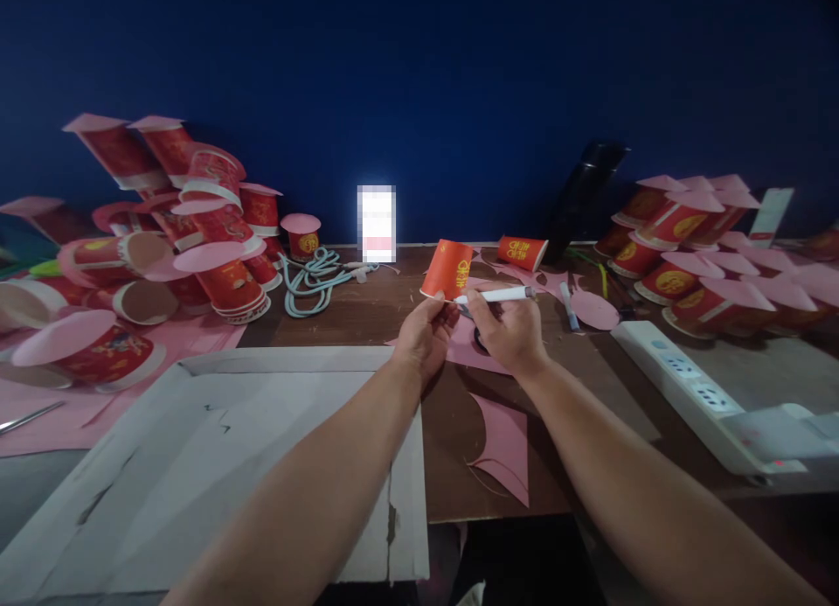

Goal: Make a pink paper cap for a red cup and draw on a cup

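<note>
My left hand grips a red paper cup with gold lettering by its lower edge. The cup is upside down, its wide white rim toward my fingers. A white marker is pinched in my right hand, one end close to the cup's rim; whether it touches I cannot tell. Under the right hand shows part of a dark ring-shaped thing, mostly hidden. Pink paper scraps with curved cut edges lie below and around the hands. Behind them, another red cup rests on its side.
Red cups with pink paper discs are piled at left and right. A white board lies front left, a power strip at right. A coiled pale cable, a second marker and a black bottle stand or lie farther back.
</note>
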`<state>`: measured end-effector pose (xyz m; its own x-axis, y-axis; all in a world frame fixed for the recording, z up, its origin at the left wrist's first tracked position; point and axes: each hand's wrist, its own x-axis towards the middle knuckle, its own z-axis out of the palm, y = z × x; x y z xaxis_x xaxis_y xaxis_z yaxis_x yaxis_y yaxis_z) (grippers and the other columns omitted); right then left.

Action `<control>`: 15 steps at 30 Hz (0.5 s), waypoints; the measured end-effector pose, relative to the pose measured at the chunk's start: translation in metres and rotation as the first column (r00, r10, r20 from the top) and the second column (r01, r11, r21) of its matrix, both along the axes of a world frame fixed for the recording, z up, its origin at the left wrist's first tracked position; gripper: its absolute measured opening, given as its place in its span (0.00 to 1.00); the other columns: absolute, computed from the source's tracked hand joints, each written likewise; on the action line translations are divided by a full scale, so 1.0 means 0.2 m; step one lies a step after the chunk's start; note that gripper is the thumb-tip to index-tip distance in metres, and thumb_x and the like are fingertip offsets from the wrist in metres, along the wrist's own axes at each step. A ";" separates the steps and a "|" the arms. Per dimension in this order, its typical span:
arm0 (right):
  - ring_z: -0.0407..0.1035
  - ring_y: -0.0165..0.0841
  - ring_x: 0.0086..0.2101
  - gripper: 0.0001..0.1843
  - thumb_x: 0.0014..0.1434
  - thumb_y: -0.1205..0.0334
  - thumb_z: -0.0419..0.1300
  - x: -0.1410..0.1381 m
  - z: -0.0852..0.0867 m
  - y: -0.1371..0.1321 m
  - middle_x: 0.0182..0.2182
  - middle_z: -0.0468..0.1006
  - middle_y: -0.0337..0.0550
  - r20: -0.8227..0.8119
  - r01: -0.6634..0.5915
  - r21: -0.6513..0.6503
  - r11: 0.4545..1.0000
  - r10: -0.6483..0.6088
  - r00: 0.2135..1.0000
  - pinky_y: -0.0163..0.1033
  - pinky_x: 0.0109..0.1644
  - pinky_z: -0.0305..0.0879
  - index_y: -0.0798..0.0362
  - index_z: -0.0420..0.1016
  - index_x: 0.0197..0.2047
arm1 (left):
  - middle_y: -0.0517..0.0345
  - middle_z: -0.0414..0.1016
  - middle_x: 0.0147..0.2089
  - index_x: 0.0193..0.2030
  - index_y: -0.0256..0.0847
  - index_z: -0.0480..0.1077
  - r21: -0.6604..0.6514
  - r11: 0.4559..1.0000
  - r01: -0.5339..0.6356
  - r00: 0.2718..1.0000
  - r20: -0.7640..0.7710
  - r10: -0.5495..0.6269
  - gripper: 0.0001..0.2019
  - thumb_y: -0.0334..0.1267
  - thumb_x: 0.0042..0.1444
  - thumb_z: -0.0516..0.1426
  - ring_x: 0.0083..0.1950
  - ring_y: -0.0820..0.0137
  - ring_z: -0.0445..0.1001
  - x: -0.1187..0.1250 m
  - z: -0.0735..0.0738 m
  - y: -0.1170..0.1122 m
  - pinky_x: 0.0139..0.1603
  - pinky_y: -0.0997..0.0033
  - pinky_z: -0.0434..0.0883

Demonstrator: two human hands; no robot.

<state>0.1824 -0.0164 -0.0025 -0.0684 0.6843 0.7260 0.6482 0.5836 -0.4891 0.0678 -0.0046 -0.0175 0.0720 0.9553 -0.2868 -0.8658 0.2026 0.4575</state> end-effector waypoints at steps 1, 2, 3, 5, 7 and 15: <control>0.71 0.31 0.27 0.11 0.60 0.59 0.55 0.00 0.00 0.00 0.25 0.77 0.40 -0.004 0.001 -0.010 1.000 -0.001 1.000 0.36 0.32 0.66 0.52 0.74 0.30 | 0.59 0.68 0.23 0.29 0.33 0.68 0.003 1.000 0.004 1.000 -0.002 -0.004 0.05 0.26 0.55 0.55 0.25 0.80 0.67 0.00 0.00 0.00 0.34 0.79 0.69; 0.71 0.30 0.26 0.11 0.60 0.59 0.55 0.00 0.00 0.00 0.25 0.77 0.39 -0.013 -0.001 -0.018 1.000 0.000 1.000 0.35 0.31 0.66 0.52 0.74 0.30 | 0.59 0.68 0.23 0.29 0.33 0.68 0.005 1.000 0.008 1.000 -0.002 -0.008 0.05 0.26 0.55 0.54 0.25 0.80 0.67 0.00 0.00 0.00 0.34 0.79 0.69; 0.70 0.30 0.26 0.11 0.60 0.59 0.55 0.00 0.00 0.00 0.25 0.77 0.39 -0.025 -0.006 -0.020 1.000 0.005 1.000 0.35 0.31 0.66 0.52 0.74 0.30 | 0.58 0.68 0.23 0.28 0.33 0.67 0.003 1.000 0.009 1.000 0.001 -0.009 0.05 0.26 0.55 0.54 0.25 0.79 0.67 0.00 0.00 0.00 0.34 0.79 0.69; 0.71 0.30 0.27 0.10 0.60 0.59 0.55 0.00 -0.01 0.00 0.26 0.77 0.40 -0.060 -0.014 -0.004 1.000 0.014 0.998 0.35 0.33 0.67 0.52 0.75 0.32 | 0.58 0.68 0.24 0.28 0.32 0.67 0.005 1.000 0.017 1.000 0.016 -0.017 0.06 0.26 0.55 0.54 0.26 0.79 0.68 0.00 0.00 0.00 0.34 0.79 0.69; 0.71 0.30 0.29 0.09 0.60 0.58 0.56 0.01 -0.03 0.00 0.28 0.77 0.40 -0.127 -0.026 0.003 1.000 0.026 0.992 0.36 0.35 0.68 0.52 0.75 0.35 | 0.57 0.69 0.24 0.28 0.32 0.67 0.018 1.000 0.022 0.999 0.040 -0.023 0.06 0.26 0.56 0.54 0.26 0.79 0.69 -0.01 0.00 0.00 0.35 0.79 0.69; 0.73 0.29 0.32 0.16 0.56 0.50 0.58 0.02 -0.08 0.10 0.34 0.76 0.39 -0.695 -0.132 -0.215 0.968 -0.056 0.717 0.34 0.32 0.70 0.48 0.71 0.45 | 0.53 0.72 0.26 0.27 0.32 0.70 0.032 0.997 0.068 0.996 0.055 -0.070 0.06 0.27 0.53 0.55 0.30 0.75 0.73 -0.01 0.00 -0.01 0.39 0.76 0.72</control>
